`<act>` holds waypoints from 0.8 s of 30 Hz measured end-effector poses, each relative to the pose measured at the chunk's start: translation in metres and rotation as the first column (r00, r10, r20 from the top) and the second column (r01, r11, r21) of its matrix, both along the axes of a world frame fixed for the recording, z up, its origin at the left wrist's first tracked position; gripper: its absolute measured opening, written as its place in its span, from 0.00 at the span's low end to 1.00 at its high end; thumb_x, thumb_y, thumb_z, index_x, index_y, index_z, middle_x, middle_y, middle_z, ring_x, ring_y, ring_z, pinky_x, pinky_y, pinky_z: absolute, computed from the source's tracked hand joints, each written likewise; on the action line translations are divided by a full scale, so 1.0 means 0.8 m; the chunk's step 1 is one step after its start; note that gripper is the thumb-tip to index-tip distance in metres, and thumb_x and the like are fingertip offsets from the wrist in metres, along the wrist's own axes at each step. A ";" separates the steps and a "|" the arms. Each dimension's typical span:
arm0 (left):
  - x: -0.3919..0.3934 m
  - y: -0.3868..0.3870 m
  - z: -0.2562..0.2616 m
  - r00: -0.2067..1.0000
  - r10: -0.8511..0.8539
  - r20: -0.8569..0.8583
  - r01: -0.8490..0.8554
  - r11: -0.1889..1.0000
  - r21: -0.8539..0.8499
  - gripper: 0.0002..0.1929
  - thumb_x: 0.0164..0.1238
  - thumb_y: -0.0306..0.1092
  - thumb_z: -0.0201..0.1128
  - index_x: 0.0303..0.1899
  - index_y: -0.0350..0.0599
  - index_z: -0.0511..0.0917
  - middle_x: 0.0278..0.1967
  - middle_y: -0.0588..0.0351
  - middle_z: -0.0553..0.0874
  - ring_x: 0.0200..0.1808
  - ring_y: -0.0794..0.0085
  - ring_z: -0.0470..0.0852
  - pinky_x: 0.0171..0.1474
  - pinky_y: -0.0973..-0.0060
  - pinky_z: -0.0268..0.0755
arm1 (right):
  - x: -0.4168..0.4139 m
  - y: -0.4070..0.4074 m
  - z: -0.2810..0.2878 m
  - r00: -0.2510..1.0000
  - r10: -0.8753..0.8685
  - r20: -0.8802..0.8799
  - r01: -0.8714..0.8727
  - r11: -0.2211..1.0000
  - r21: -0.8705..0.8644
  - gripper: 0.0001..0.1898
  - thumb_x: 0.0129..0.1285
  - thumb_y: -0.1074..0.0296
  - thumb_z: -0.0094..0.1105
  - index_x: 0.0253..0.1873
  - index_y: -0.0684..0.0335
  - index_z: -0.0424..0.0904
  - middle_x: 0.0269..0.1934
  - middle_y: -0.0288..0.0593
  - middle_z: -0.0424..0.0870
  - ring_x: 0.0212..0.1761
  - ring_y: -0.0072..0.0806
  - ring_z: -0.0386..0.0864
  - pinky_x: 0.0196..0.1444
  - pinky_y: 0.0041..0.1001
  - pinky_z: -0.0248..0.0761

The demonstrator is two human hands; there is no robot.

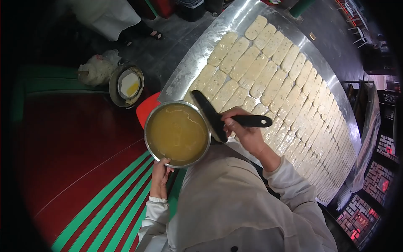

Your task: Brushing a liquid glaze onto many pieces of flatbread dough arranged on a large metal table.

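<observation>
My left hand [162, 170] grips the near rim of a round metal bowl [208, 143] that holds a yellowish liquid [178, 134]. In my right hand [245, 130] is the black handle of a wide, flat brush or scraper [207, 113]; its long black head lies beside the bowl's right rim, and which tool it is I cannot tell for sure. Many flat, oblong dough pieces [247, 63] with dark specks lie in close rows on a metal table [189, 60]. Several of them look wet and shiny.
Left of the table a metal pot [115, 91] holds a smaller bowl with something white and yellow, beside a filled plastic bag [100, 67]. A red plastic object [148, 107] shows behind the bowl. A person in a white apron [110, 19] stands at the upper left.
</observation>
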State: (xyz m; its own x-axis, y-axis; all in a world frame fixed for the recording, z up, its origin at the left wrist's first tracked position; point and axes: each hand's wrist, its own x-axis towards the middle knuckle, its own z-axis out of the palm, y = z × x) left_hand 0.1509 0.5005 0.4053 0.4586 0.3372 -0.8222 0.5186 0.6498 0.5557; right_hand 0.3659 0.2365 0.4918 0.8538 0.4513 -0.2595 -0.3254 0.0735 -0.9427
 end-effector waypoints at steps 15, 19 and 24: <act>-0.013 0.002 -0.016 0.984 -0.069 0.164 0.075 0.997 -0.032 0.18 0.59 0.28 0.57 0.51 0.32 0.74 0.35 0.54 0.84 0.26 0.72 0.82 0.22 0.78 0.72 | -0.077 0.129 -0.034 0.792 0.373 0.483 -0.221 0.913 -0.342 0.05 0.63 0.77 0.59 0.43 0.64 0.78 0.35 0.49 0.79 0.37 0.45 0.80 0.39 0.36 0.72; -0.005 -0.002 -0.005 0.992 -0.066 0.110 0.069 0.997 -0.021 0.17 0.56 0.28 0.56 0.47 0.29 0.75 0.32 0.50 0.83 0.25 0.70 0.81 0.24 0.75 0.73 | -0.078 0.122 -0.031 0.839 0.226 0.496 -0.202 0.974 -0.103 0.04 0.63 0.77 0.60 0.42 0.65 0.77 0.35 0.49 0.79 0.37 0.42 0.79 0.43 0.34 0.72; -0.026 0.016 -0.033 0.999 -0.038 0.018 0.039 0.999 -0.022 0.22 0.55 0.26 0.57 0.53 0.30 0.70 0.36 0.47 0.83 0.25 0.65 0.84 0.19 0.75 0.76 | -0.053 0.104 -0.051 0.985 0.169 0.036 -0.170 0.984 0.045 0.05 0.67 0.70 0.60 0.43 0.65 0.78 0.35 0.42 0.80 0.35 0.31 0.82 0.37 0.29 0.76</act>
State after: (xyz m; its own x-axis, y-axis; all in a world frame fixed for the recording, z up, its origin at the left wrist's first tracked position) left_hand 0.1304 0.5129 0.3793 0.4857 0.3003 -0.8209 0.5336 0.6419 0.5506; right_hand 0.3235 0.3198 0.4510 0.7712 0.6015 -0.2082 -0.3072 0.0652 -0.9494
